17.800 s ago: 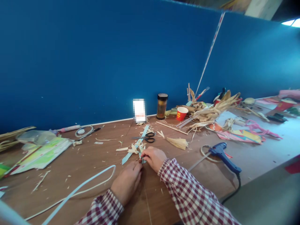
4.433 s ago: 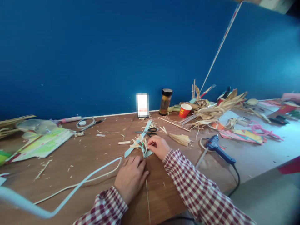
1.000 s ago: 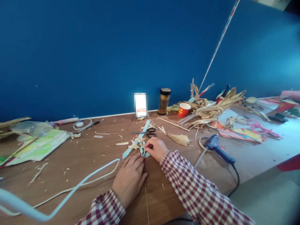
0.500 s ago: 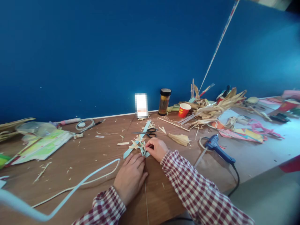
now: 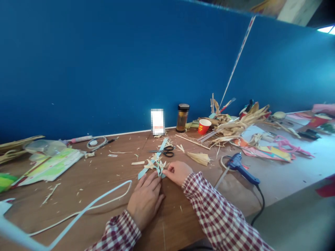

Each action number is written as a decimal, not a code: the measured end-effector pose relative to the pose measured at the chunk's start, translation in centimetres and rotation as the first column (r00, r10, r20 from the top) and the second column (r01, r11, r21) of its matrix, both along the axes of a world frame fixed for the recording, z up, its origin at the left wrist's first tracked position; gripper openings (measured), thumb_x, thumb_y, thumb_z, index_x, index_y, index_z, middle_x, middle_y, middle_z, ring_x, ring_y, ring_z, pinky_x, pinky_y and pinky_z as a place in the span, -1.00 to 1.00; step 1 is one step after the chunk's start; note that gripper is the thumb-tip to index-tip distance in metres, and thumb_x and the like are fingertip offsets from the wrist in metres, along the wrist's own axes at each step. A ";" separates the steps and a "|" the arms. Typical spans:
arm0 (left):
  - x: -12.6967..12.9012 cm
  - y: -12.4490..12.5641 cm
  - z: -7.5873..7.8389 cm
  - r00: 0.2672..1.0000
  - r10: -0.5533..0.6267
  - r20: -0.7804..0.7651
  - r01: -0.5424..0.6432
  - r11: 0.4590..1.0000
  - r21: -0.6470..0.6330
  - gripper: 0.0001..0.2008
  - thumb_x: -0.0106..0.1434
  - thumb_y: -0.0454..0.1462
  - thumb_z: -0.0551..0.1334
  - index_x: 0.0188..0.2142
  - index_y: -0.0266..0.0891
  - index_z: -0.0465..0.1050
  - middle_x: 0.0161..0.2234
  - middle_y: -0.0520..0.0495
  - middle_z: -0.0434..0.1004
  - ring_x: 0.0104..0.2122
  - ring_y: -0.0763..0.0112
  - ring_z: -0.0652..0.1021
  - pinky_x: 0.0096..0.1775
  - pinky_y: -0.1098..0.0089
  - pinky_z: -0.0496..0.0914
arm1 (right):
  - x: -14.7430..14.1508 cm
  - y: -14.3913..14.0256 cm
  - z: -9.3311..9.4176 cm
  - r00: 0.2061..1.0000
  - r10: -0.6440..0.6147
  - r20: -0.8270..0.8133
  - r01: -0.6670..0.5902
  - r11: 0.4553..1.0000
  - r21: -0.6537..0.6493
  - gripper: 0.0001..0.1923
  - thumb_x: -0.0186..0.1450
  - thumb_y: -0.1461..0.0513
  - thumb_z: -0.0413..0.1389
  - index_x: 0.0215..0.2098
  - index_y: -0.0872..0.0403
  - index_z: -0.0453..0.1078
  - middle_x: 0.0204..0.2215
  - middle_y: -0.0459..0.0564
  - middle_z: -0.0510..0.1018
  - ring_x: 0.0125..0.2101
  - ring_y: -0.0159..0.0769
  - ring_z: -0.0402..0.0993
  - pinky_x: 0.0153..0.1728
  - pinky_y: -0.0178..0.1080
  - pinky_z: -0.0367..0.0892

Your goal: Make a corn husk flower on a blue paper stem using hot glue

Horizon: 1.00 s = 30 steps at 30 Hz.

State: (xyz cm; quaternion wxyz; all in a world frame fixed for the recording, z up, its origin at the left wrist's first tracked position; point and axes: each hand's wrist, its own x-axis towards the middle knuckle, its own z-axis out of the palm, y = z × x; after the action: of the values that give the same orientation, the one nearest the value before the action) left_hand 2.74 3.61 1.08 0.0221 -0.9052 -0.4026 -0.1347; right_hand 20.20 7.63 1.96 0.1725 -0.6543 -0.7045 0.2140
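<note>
My left hand (image 5: 146, 195) lies flat on the brown table, palm down, its stretched fingertips at the near end of a small craft piece of pale corn-husk petals (image 5: 151, 164) and light blue strips. On the right of that piece my right hand (image 5: 180, 172) is closed in a pinch, thumb and forefinger at its edge; what sits between the fingertips is too small to make out. A light blue strip (image 5: 142, 172) slants out beneath the petals. Just beyond lie black-handled scissors (image 5: 169, 151), their blades pointing left. A loose piece of dried husk (image 5: 200, 158) rests right of them.
A blue glue gun (image 5: 242, 169) with a cord lies to the right. Further back stand a red paper cup (image 5: 204, 127), a dark-lidded bottle (image 5: 182, 118) and a heap of dried husks (image 5: 235, 125). A pale bent bar (image 5: 86, 211) crosses the near left.
The view has tilted slightly upward. My right hand has shifted a little right and down beside the husk piece; my left hand stays flat by it.
</note>
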 end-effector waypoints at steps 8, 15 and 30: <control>0.1 -0.2 0.2 1.000 0.014 0.001 -0.014 1.000 0.004 -0.71 0.18 -0.25 0.13 -0.10 -0.27 0.38 -0.06 -0.13 0.42 0.03 0.20 0.32 0.11 0.15 0.13 | -0.1 0.2 -0.4 0.997 0.062 -0.040 -0.060 0.997 0.045 -0.83 0.15 0.16 0.05 -0.50 0.07 0.39 -0.56 -0.11 0.47 -0.54 -0.43 0.30 -0.52 -0.37 0.07; 0.1 -0.4 0.5 0.999 0.031 -0.017 -0.031 0.999 -0.013 -0.77 0.16 -0.25 0.15 -0.19 -0.27 0.41 -0.13 -0.14 0.39 0.00 0.16 0.30 0.09 0.14 0.15 | -0.4 0.2 -1.0 0.967 0.099 -0.237 -0.081 0.993 0.083 -0.83 0.17 0.19 0.04 -0.53 0.09 0.35 -0.62 -0.11 0.46 -0.58 -0.43 0.35 -0.52 -0.39 0.17; 0.1 -0.3 0.4 0.999 0.051 0.003 -0.051 0.998 -0.033 -0.81 0.17 -0.23 0.16 -0.24 -0.25 0.42 -0.22 -0.13 0.35 -0.10 0.17 0.32 0.02 0.12 0.20 | -0.6 0.4 -1.3 0.853 -0.025 -0.521 -0.064 0.986 -0.153 -0.87 0.22 0.21 -0.03 -0.46 0.10 0.24 -0.54 -0.05 0.55 -0.63 -0.44 0.45 -0.62 -0.44 0.28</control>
State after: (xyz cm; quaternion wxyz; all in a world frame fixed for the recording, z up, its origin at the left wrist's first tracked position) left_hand 2.85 3.32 1.52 0.0099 -0.8946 -0.4276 -0.1292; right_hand 19.60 8.06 0.65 0.2998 -0.5767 -0.6180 0.4422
